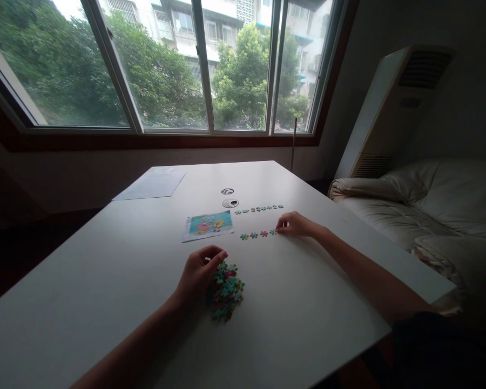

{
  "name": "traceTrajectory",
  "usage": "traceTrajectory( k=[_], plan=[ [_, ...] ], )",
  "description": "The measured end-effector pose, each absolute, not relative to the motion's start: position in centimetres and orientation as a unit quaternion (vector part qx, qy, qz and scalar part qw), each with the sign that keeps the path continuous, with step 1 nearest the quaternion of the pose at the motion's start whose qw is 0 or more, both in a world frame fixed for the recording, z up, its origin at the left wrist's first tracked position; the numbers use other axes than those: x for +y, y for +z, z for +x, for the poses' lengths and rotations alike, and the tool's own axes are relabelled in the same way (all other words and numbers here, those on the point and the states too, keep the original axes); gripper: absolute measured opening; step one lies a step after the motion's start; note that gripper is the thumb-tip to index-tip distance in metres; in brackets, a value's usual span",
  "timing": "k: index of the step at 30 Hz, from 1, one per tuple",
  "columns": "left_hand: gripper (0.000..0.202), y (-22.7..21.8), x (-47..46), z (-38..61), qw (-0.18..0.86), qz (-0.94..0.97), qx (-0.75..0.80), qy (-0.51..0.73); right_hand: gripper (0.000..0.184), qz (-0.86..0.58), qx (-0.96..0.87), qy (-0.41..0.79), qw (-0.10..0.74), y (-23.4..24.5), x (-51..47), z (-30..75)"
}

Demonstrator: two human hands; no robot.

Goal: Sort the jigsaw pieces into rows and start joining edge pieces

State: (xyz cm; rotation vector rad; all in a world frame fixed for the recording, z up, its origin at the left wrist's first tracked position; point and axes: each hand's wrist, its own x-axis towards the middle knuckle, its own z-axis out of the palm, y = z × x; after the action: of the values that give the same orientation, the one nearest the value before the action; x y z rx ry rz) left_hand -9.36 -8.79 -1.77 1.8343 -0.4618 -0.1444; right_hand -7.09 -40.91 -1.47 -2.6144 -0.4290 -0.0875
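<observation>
Has the right hand with fingers bent and tips nearly together, just beside the rightmost piece of a front row of jigsaw pieces; cannot tell whether gripping it. Has the left hand half curled, thumb and forefinger close together, at the upper left edge of a heap of loose jigsaw pieces; cannot make out any piece between the tips. See a longer back row of jigsaw pieces beyond the right hand and to its left. See a printed cartoon picture ahead of the left hand, two round discs farther ahead, and paper sheets well beyond it, leftward, on the white table.
</observation>
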Motion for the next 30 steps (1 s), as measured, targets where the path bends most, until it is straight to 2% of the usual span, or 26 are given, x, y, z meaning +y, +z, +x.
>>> traceTrajectory(
  k=[4, 10, 13, 21, 30],
  plan=[
    [0.028, -1.2, -8.2, -8.7, 0.548, 0.806, -0.221, -0.046, 0.014, -0.956, -0.167, -0.040, 0.236, -1.0, -40.5, -7.5],
    [0.025, -0.1, -6.0, -6.8, 0.358, 0.865, -0.348, -0.060, 0.012, -0.938, -0.221, -0.122, 0.239, -0.5, -37.5, -8.7],
    [0.026, -0.1, -5.4, -6.5, 0.306, 0.874, -0.371, -0.071, 0.011, -0.927, -0.261, -0.129, 0.236, -0.6, -35.2, -9.5],
    [0.028, 0.0, -5.6, -7.2, 0.303, 0.866, -0.384, -0.106, 0.011, -0.914, -0.318, -0.121, 0.222, -0.8, -31.9, -11.1],
    [0.016, -0.4, -5.9, -7.3, 0.331, 0.846, -0.410, -0.081, 0.010, -0.906, -0.340, -0.115, 0.225, -0.9, -31.3, -11.5]
  ],
)
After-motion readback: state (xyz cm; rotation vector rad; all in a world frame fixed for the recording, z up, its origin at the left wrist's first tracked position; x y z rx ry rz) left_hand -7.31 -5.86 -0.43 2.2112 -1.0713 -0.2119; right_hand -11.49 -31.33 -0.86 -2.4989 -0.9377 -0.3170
